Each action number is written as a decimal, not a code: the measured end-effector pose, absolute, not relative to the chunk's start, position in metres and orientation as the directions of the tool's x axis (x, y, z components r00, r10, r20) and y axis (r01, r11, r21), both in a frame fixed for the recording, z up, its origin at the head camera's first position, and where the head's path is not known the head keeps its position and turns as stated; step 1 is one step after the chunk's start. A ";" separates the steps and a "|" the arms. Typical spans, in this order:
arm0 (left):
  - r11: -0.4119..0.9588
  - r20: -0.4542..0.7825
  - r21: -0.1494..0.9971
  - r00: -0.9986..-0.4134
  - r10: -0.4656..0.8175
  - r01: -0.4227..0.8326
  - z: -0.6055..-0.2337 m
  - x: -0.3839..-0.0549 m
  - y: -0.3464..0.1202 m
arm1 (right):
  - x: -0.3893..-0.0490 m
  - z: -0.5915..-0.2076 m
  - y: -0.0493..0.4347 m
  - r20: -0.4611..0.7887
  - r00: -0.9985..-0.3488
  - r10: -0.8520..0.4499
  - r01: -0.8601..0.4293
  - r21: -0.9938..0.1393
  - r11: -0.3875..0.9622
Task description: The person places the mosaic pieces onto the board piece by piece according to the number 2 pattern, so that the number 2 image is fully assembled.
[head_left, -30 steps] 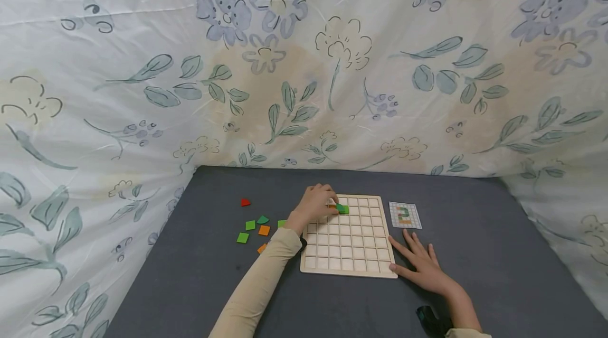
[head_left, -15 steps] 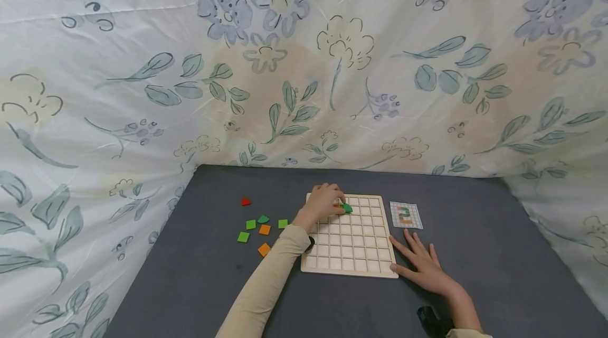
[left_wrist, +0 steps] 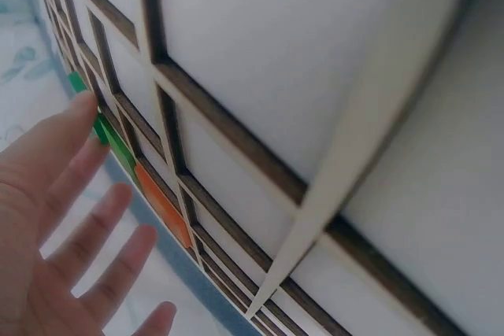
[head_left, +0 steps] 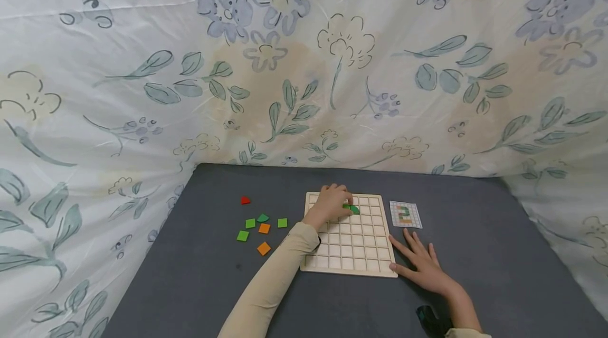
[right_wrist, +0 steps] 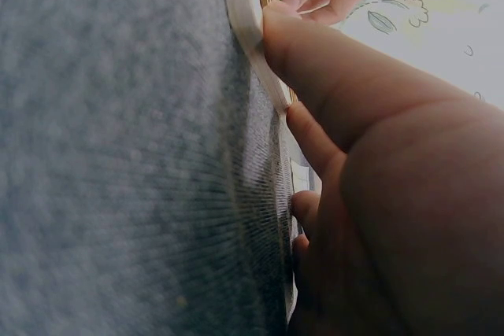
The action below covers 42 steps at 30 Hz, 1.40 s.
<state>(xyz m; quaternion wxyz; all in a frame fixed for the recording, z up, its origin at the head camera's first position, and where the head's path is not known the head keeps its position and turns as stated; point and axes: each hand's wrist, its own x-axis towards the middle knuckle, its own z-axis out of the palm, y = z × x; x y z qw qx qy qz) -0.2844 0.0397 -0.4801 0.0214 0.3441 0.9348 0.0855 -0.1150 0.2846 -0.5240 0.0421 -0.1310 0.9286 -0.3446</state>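
Seven loose tiles (head_left: pixel 264 228) are lying on the grey tabletop (head_left: pixel 204 274); the left hand (head_left: pixel 331 205) is pinching a dark-green tile (head_left: pixel 354 210) at the wooden grid board's (head_left: pixel 347 249) far rows, near orange (left_wrist: pixel 161 204) and light-green tiles (left_wrist: pixel 118 149); a pattern card (head_left: pixel 405 215) is lying beyond the right hand (head_left: pixel 423 265), whose fingers are spreading, thumb touching the board's right edge.

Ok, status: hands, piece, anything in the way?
Left hand pinches dark green piece, far half of grid board. Right hand touches board's right edge. Left hand masks part of board in head view.
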 end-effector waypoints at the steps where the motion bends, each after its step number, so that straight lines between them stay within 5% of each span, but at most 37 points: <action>1: 0.753 0.016 0.175 -0.766 0.642 0.635 -0.480 -0.284 0.040 | -0.115 -0.524 0.285 0.014 -0.962 -0.272 -0.216 -0.649 0.730; 42: 0.751 0.050 0.281 -0.791 0.610 0.597 -0.475 -0.271 0.010 | -0.114 -0.520 0.283 0.025 -0.962 -0.271 -0.224 -0.638 0.737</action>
